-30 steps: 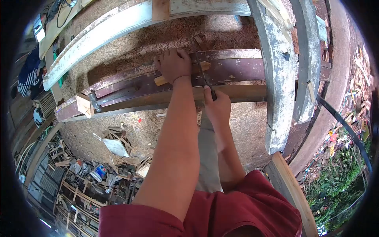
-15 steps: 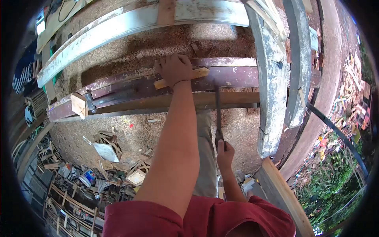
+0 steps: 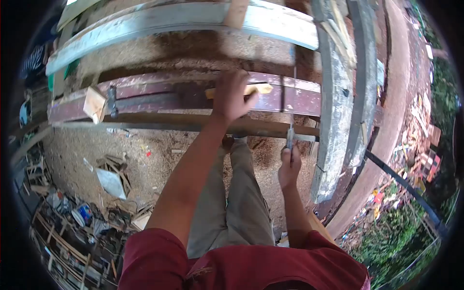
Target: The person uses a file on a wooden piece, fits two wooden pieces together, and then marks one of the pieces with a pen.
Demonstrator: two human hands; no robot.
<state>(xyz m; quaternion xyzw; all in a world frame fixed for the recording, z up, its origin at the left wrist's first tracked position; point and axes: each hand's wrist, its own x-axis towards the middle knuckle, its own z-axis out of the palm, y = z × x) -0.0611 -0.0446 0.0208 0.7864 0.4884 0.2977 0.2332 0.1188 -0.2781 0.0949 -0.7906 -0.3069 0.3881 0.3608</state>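
My left hand presses down on a short yellowish strip of wood, its fingers over the strip and thumb pointing right. The strip lies along a worn maroon beam, one end showing on each side of my hand. To the right, my right hand is closed around the handle of a long narrow-bladed tool. Seen nearly edge-on, its thin blade points away from me across the beam, right of the strip. I cannot tell whether it is a saw or a machete.
A hammer lies on the beam at left, beside a small wood block. A pale painted beam runs behind. Thick weathered beams cross at right. Wood scraps and a white panel lie on the ground.
My right hand has moved forward and right with the tool, whose blade now reaches farther across the beam. My left hand and the wood strip appear farther right; the view has also shifted.
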